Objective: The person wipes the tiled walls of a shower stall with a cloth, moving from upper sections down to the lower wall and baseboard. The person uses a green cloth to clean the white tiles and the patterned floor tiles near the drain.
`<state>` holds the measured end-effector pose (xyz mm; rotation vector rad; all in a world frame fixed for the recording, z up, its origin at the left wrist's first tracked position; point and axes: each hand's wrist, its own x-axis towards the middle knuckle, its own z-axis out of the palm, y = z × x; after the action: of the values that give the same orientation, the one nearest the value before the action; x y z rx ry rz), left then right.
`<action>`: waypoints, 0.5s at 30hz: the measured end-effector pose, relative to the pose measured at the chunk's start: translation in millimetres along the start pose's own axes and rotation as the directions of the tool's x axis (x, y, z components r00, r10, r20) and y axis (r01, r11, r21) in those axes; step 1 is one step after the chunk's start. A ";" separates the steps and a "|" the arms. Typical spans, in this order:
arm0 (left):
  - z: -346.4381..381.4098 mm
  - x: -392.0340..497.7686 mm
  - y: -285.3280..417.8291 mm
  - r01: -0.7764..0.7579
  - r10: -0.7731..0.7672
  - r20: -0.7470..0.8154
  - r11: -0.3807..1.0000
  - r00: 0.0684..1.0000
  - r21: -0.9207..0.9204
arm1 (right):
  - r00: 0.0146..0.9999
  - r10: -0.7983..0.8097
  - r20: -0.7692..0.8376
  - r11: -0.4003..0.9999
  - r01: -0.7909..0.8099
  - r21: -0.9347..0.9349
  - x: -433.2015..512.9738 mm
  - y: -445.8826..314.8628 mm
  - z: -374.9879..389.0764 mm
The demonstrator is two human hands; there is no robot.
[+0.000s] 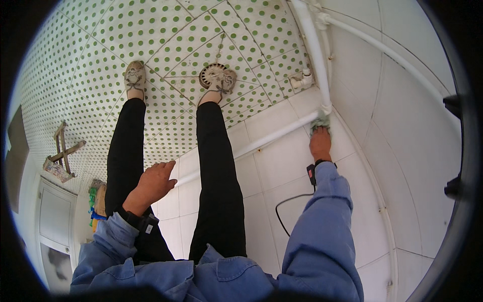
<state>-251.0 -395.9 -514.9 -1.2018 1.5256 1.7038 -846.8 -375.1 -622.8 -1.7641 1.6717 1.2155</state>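
Note:
My right hand [321,144] grips a grey-green cloth [320,122] and presses it near the elbow where two white plastic pipes meet, in the corner by the white wall tiles. Its fingers are partly hidden in the cloth. One white pipe [279,134] runs from that corner to the left and passes behind my legs. My left hand [153,185] holds nothing; it hovers over my black-trousered leg with its thumb apart from the fingers. Black straps with small devices sit on both wrists, and a black cable [278,215] hangs from the right one.
My shoes stand on the green-dotted tiled floor, one partly over a round drain grate [212,74]. A wooden folding stool [60,156] lies at the left, near a white door [56,211]. Bottles and a cardboard box [100,200] stand beyond my left leg. More pipes [388,49] line the right wall.

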 end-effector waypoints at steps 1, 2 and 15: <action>0.0 1.0 0.7 0.002 -0.002 0.008 1.000 1.000 0.010 | 0.998 -0.055 0.024 0.998 0.055 -0.022 -12.4 -0.9 -4.1; -0.2 2.7 1.5 0.006 -0.007 0.012 1.000 1.000 0.020 | 1.000 -0.003 -0.024 0.999 0.002 -0.041 -25.2 2.6 -11.7; -3.2 4.8 1.1 -0.025 0.025 -0.008 0.999 1.000 -0.036 | 0.999 -0.049 0.002 0.993 0.049 -0.109 -42.0 -46.4 16.4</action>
<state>-253.3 -400.0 -518.4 -1.2141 1.5260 1.7520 -803.3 -329.1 -609.5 -1.8582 1.5795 1.3063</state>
